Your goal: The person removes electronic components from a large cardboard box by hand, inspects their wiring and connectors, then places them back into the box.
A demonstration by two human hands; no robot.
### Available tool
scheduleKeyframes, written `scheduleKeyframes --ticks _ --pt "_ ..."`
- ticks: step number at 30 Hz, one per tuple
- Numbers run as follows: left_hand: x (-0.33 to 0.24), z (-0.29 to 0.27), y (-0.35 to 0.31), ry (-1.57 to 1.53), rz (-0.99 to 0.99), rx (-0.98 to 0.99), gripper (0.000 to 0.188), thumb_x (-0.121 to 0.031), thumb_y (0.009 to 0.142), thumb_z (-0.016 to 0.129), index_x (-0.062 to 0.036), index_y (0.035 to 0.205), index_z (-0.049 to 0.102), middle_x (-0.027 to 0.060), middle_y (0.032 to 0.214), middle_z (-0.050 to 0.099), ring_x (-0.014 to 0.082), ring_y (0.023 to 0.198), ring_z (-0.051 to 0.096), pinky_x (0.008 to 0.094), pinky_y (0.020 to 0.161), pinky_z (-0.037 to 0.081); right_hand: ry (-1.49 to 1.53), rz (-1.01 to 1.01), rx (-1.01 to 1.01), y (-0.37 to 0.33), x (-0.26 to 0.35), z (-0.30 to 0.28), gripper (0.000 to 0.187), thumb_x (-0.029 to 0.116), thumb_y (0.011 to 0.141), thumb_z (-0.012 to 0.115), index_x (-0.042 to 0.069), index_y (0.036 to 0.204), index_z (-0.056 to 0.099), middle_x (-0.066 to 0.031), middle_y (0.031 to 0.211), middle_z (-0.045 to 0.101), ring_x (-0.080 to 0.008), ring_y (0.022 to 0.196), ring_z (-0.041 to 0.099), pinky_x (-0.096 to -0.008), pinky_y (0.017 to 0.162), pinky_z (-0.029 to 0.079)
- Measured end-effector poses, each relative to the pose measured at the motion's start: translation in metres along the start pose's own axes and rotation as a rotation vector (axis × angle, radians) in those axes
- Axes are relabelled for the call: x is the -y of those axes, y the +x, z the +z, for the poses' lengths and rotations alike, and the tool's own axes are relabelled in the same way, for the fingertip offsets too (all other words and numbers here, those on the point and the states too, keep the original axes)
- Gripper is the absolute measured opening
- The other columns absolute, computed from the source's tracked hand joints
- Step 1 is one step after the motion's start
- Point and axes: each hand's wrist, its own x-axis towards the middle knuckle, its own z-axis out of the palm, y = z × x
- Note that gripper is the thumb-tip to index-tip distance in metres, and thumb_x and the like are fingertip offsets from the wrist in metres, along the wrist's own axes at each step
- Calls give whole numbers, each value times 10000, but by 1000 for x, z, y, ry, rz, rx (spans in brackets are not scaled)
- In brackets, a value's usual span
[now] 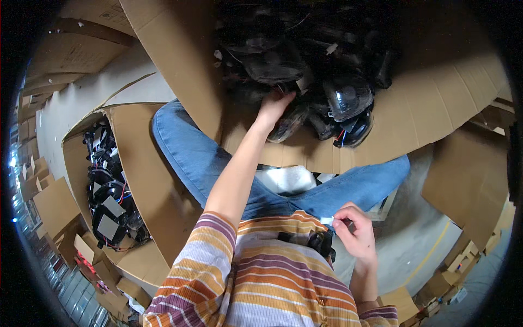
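My left hand (277,108) reaches into a large open cardboard box (392,139) in front of me. Its fingers are closed among dark lamp units, and what they grip is hidden in shadow. A lamp unit with a clear, glossy lens (348,100) lies to the right of that hand, with red and blue wires (341,137) below it. Over my right thigh, my right hand (355,230) pinches a small white piece (327,220) between thumb and fingers. A black object (320,243) rests against my striped shirt, close to the right hand.
Left of my leg stands another cardboard box (136,169), holding several black lamp units (111,204) with wires. White foam-like packing (286,180) lies between my legs. More cardboard (463,180) stands at the right, near a yellow floor line (430,253). Boxes line the far left.
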Motion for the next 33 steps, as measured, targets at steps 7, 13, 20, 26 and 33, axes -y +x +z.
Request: scheduleKeyframes --ticks 7,13,20,26,33 --pt "-17 11 -13 -264 -141 -116 227 -223 829 492 -24 931 528 32 760 543 111 671 472 243 636 381 9 -50 13 -3 -1 -1 37 -14 711 553 -21 736 526 -68 690 496 -116 565 481 -210 500 397" --pt "-25 -13 -122 80 -12 165 324 -221 901 320 25 1029 488 4 601 470 61 547 419 197 515 355 33 -22 43 -1 -3 3 45 -9 711 559 -20 738 525 -65 692 498 -112 562 486 -205 495 398" --pt "-87 -23 -171 140 -147 435 247 -102 866 367 -12 1052 503 -6 662 518 29 535 393 153 486 335 36 -52 58 -3 1 5 60 -4 709 567 -16 745 522 -65 700 504 -115 557 489 -214 486 390" --pt "-97 -24 -185 161 57 576 165 -72 836 436 17 939 529 40 674 549 109 585 501 233 552 402 49 -46 65 -8 8 2 65 -36 684 551 -13 736 521 -55 702 499 -112 598 479 -207 521 381" --pt "-99 -27 -184 85 -1 799 121 -91 823 481 10 818 547 59 655 533 141 577 495 257 533 375 101 -179 -7 -5 18 -5 76 -19 690 577 -10 750 531 -69 701 501 -137 603 495 -221 517 394"
